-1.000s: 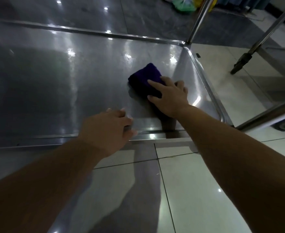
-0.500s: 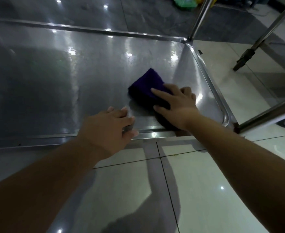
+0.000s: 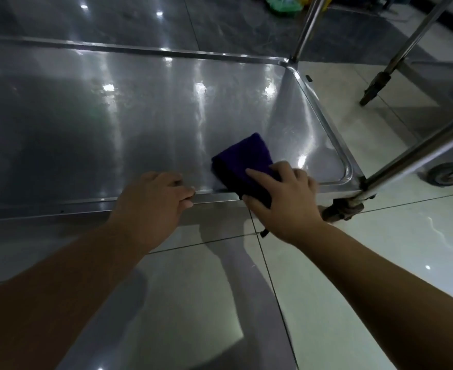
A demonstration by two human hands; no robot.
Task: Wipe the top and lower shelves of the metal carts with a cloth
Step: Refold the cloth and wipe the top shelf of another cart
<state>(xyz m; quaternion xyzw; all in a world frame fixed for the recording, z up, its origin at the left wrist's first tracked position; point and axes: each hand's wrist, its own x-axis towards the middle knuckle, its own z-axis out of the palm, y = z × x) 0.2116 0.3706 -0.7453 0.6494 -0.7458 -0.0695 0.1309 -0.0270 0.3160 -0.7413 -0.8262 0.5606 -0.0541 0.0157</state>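
Note:
The cart's lower metal shelf (image 3: 140, 116) fills the upper left, shiny and low above the tiled floor. A folded purple cloth (image 3: 244, 156) lies at its near right corner, reaching over the front rim. My right hand (image 3: 287, 204) presses on the cloth's near end with its fingers laid flat. To the left of it, my left hand (image 3: 150, 206) grips the shelf's front rim, fingers curled over the edge and thumb on the lip.
Upright cart posts rise at the far right corner (image 3: 308, 25) and the near right corner (image 3: 420, 153), the latter above a caster (image 3: 343, 209). A second cart's leg (image 3: 380, 81) and wheel (image 3: 449, 172) stand to the right. Green bags (image 3: 281, 4) lie on the floor behind.
My right hand has drawn the cloth toward me, from the middle of the shelf's right end to the front rim. My left hand has stayed on the rim.

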